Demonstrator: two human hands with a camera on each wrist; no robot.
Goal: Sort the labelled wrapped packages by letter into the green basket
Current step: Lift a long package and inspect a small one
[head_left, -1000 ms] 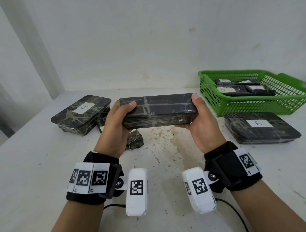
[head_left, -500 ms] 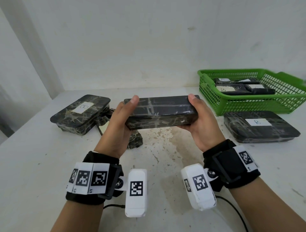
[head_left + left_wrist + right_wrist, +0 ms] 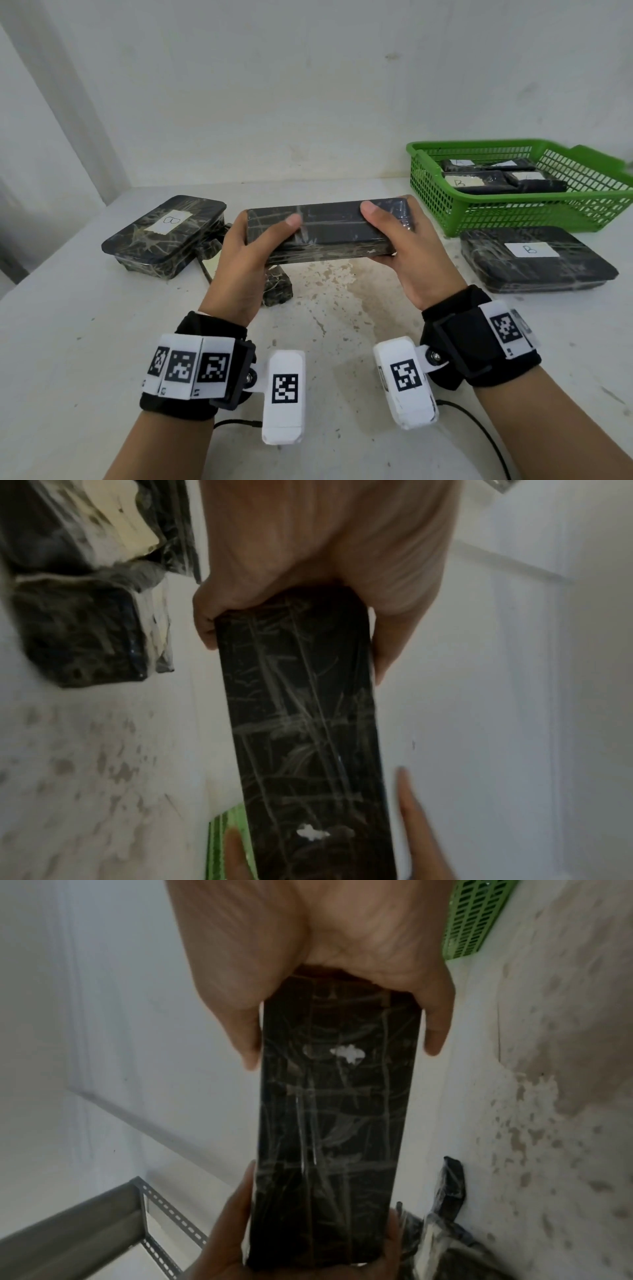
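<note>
A long black wrapped package [image 3: 329, 229] is held above the table between both hands; no label shows on its visible faces. My left hand [image 3: 253, 246] grips its left end, thumb on top. My right hand [image 3: 394, 236] grips its right end the same way. The wrist views show the package [image 3: 301, 723] [image 3: 335, 1123] held lengthwise between thumb and fingers. The green basket [image 3: 513, 212] stands at the back right with several labelled packages inside, one marked B [image 3: 476, 181]. A package labelled B [image 3: 534, 260] lies in front of the basket; another labelled B [image 3: 164, 236] lies at the left.
A small wrapped package [image 3: 277, 291] lies on the stained white table [image 3: 335, 315] under my left hand, with more wrapped pieces [image 3: 209, 253] beside the left package. White walls close off the back and left. A grey perforated metal frame [image 3: 103, 1221] shows in the right wrist view.
Both hands have turned the package slightly so more of its top faces me, and both thumbs have slid further over that top. The package stays at about the same place.
</note>
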